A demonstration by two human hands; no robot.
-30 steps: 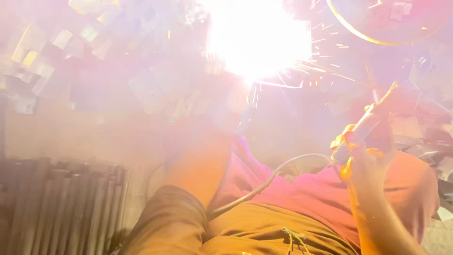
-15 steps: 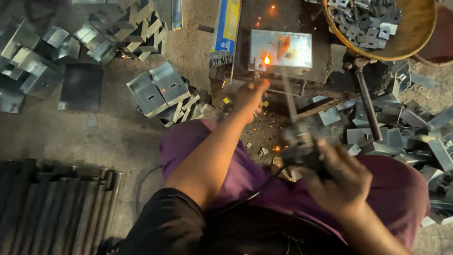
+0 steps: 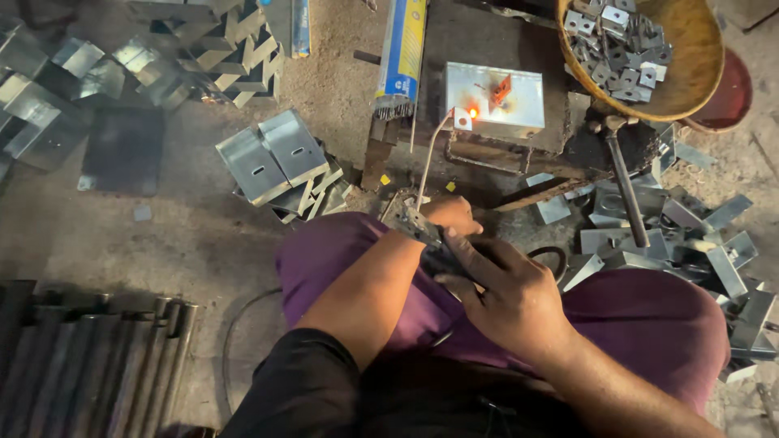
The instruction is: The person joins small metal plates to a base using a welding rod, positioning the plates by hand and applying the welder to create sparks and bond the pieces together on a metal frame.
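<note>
We look down on a person seated on a workshop floor, knees in purple cloth. Our left hand (image 3: 451,214) and right hand (image 3: 511,296) meet over the left knee, both with fingers curled tight around a dark electrode holder (image 3: 428,235), whose thin welding rod (image 3: 428,158) rises toward the far side. Its tip lies near a small square plate (image 3: 462,119) glowing orange on a shiny metal box (image 3: 493,99). Far right sits a yellow bowl (image 3: 690,61) of metal pieces; a hammer (image 3: 623,174) lies beside it. Folded metal brackets (image 3: 276,154) lie left.
</note>
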